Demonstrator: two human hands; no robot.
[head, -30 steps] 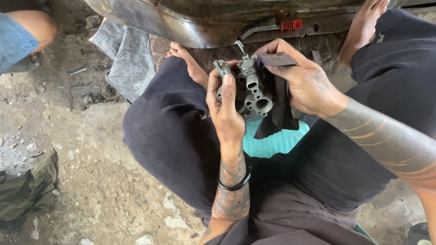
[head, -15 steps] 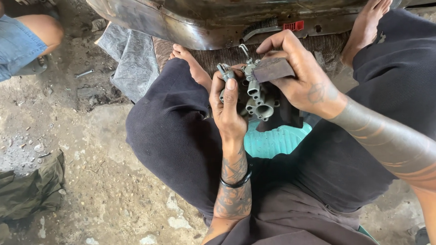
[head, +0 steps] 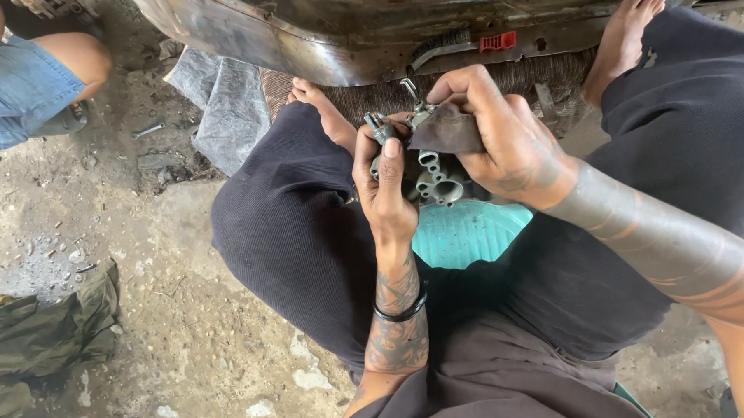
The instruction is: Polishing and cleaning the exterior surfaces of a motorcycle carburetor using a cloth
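I see my left hand (head: 385, 192) clasped around a grey metal engine part (head: 431, 176) with round bores, thumb up along its near side and fingers wrapped behind it. My right hand (head: 502, 143) pinches a dark rag (head: 452, 130) pressed on the part's top, just right of the left fingertips. Below the fingers a teal stool seat (head: 464, 235) shows between my black-trousered legs (head: 290, 236). Beyond the fingers lies a dented metal panel (head: 341, 25).
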